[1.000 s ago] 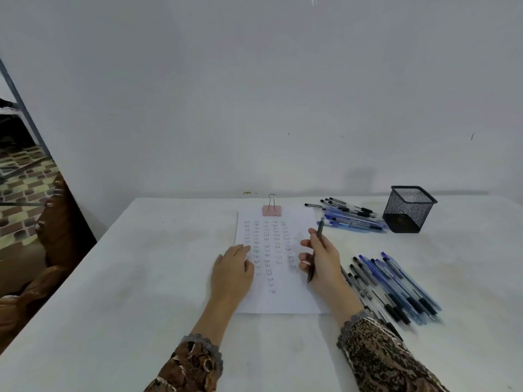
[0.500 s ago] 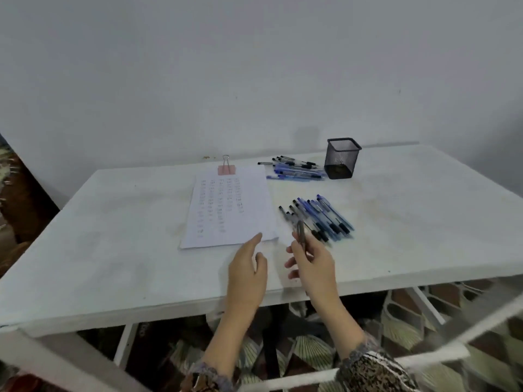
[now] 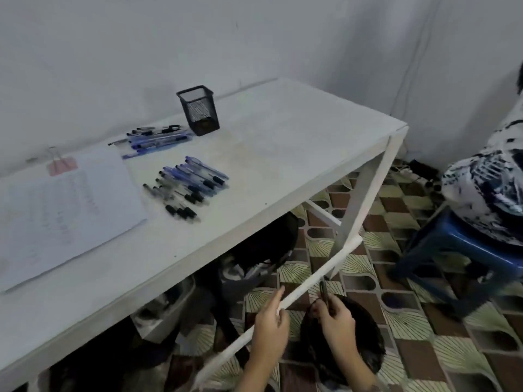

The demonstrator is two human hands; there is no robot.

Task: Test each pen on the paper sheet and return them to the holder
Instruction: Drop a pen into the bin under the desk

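My right hand [image 3: 336,321] holds a dark pen [image 3: 324,292] upright, low beside the table and above a round black bin [image 3: 359,352] on the floor. My left hand [image 3: 270,325] is next to it, fingers apart, holding nothing. On the white table [image 3: 268,154] lie the written paper sheet [image 3: 65,210] with a pink binder clip [image 3: 60,165], a near pile of pens [image 3: 189,185], a far pile of pens [image 3: 155,138] and the black mesh holder [image 3: 199,110], which looks empty.
A white table brace [image 3: 314,281] runs diagonally just in front of my hands. A person in a patterned top [image 3: 489,179] sits on a blue stool [image 3: 452,250] at the right. Dark bags [image 3: 254,267] sit under the table on the patterned tile floor.
My view has swung right and down. Both hands have left the paper and tabletop and dropped below the table's edge, the right one still holding the pen.
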